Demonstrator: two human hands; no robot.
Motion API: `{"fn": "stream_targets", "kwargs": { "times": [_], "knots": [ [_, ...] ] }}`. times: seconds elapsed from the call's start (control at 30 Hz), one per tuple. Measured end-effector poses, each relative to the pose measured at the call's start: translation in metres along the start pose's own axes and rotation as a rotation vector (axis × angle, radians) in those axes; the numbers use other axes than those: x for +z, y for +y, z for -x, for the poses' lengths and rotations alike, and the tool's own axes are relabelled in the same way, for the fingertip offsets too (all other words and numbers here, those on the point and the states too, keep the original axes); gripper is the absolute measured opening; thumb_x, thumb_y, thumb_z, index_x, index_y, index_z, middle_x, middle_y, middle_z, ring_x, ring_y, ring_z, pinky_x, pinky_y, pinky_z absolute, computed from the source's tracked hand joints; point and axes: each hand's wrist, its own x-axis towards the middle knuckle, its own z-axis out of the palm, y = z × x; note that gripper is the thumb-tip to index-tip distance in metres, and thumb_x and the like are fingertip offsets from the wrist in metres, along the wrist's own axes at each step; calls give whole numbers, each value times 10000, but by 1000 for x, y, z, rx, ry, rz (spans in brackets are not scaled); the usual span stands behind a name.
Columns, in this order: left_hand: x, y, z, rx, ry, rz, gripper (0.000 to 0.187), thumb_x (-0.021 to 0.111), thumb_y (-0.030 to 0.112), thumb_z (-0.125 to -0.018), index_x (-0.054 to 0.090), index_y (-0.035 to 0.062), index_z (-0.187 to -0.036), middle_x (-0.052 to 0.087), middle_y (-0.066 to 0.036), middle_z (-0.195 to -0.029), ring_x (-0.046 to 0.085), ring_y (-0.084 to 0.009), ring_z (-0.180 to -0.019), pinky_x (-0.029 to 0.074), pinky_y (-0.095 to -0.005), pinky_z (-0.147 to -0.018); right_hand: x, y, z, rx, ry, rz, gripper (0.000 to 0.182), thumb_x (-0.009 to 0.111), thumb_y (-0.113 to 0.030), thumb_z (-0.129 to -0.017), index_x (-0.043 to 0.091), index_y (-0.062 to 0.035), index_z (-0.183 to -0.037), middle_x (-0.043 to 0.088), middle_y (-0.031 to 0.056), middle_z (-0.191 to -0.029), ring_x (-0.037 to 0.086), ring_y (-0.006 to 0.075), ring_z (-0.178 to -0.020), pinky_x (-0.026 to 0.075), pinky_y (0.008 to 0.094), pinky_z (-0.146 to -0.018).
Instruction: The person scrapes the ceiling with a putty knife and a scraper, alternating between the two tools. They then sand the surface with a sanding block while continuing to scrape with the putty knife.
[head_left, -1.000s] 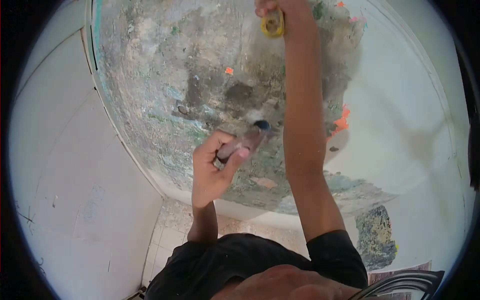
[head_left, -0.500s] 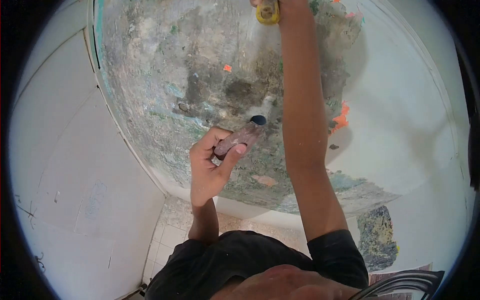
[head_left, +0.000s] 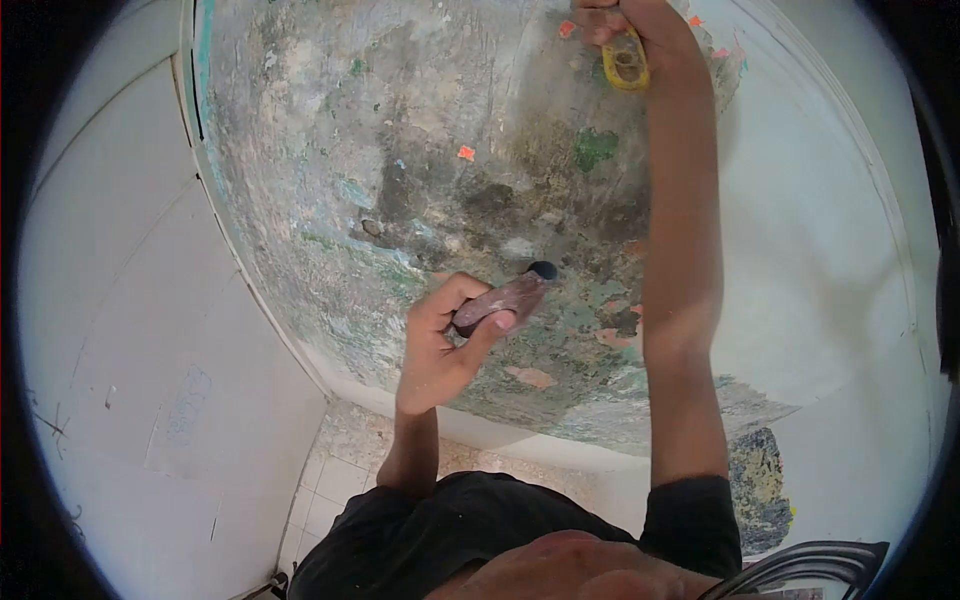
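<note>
My left hand [head_left: 436, 345] is closed around a dusty brown tube [head_left: 508, 298], its dark round end pointing up and to the right, close over the stained wall [head_left: 300, 130]. At the top edge of the view, my right hand [head_left: 607, 24] grips a yellow-handled tool [head_left: 627, 62]. The handle's rounded end shows below the fingers; the tool's working end cannot be made out. My right arm stretches up across the wall, overlapping the border between bare, mottled plaster and white paint.
Smooth white paint [head_left: 820, 250] covers the wall's right side. Small orange patches [head_left: 466, 153] dot the rough surface. A pale panel [head_left: 150, 330] stands on the left. Floor tiles [head_left: 325, 480] show below, and a dark, ribbed object [head_left: 815, 570] sits at the lower right.
My right hand has shifted right across the wall with the yellow-handled tool, uncovering a green patch. My left hand, still holding the tube, appears slightly lower and farther right as the view shifts.
</note>
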Motion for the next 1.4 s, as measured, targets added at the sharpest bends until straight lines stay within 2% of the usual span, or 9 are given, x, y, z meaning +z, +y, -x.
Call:
{"fn": "stream_targets", "kwargs": {
  "times": [0.23, 0.33, 0.63, 0.83, 0.93, 1.03, 1.13, 1.33, 1.4],
  "knots": [
    [15, -11, -10, 20, -63, 29, 115, 716, 48, -877, 602, 39, -884, 554, 40, -702, 434, -16, -641, 355, -189, -568, 7, -4, -18, -58, 48, 154, 280, 422, -51, -909, 464, -123, -642, 399, -40, -465, 377, 84, -338, 420, 254, -371],
    [14, -10, -9, 32, -46, 30, 114, 717, 55, -878, 604, 39, -885, 546, 43, -691, 433, -17, -636, 352, -189, -568, 9, 4, -11, -103, 20, 75, 331, 433, -71, -939, 454, -142, -616, 400, -44, -467, 377, 82, -340, 411, 248, -366],
    [4, -8, -6, 27, -27, 1, 122, 715, 80, -891, 600, 40, -879, 535, 46, -696, 425, -15, -635, 338, -188, -567, 1, 9, -8, -28, -107, -23, 337, 485, -171, -998, 464, -138, -664, 403, -57, -475, 385, 47, -356, 403, 237, -359],
    [-1, -5, -6, 1, -34, 18, 119, 719, 81, -888, 606, 44, -878, 536, 47, -701, 422, -13, -640, 336, -190, -565, 15, 2, 8, -46, -48, 90, 340, 500, -214, -1010, 483, -137, -679, 431, -57, -492, 394, 38, -360, 377, 218, -329],
    [3, -7, -9, 5, -21, 1, 133, 725, 87, -885, 602, 41, -877, 541, 42, -713, 423, -16, -649, 338, -193, -574, 0, 7, 0, 119, -178, -78, 217, 496, -194, -1015, 518, -110, -816, 430, -58, -532, 381, 32, -365, 362, 201, -321],
    [2, -3, -7, -18, -45, -6, 153, 735, 89, -878, 592, 35, -872, 556, 33, -749, 433, -23, -677, 346, -195, -604, -2, 10, -3, 70, -240, -220, 113, 496, -178, -1017, 496, -79, -962, 430, -60, -569, 372, 26, -374, 359, 188, -323],
    [3, -3, -10, 2, -50, -4, 148, 733, 91, -881, 596, 37, -878, 553, 36, -734, 427, -20, -666, 344, -192, -593, 3, -2, -4, 37, -217, -156, 122, 501, -174, -1017, 465, -58, -1003, 432, -54, -575, 371, 23, -378, 351, 181, -326],
    [11, -2, -4, 43, -59, 5, 129, 717, 96, -895, 602, 40, -884, 549, 36, -698, 431, -16, -629, 346, -187, -564, -7, 14, -9, 29, -295, -106, 129, 493, -154, -1021, 455, -74, -927, 433, -58, -574, 391, 33, -389, 338, 190, -344],
    [11, -4, -8, 51, -33, -4, 133, 720, 96, -892, 600, 39, -884, 549, 36, -697, 431, -19, -628, 347, -191, -564, 2, 12, -28, -82, -281, -51, 142, 499, -156, -1019, 450, -79, -911, 425, -57, -565, 391, 43, -390, 345, 198, -365]
  ]
}}
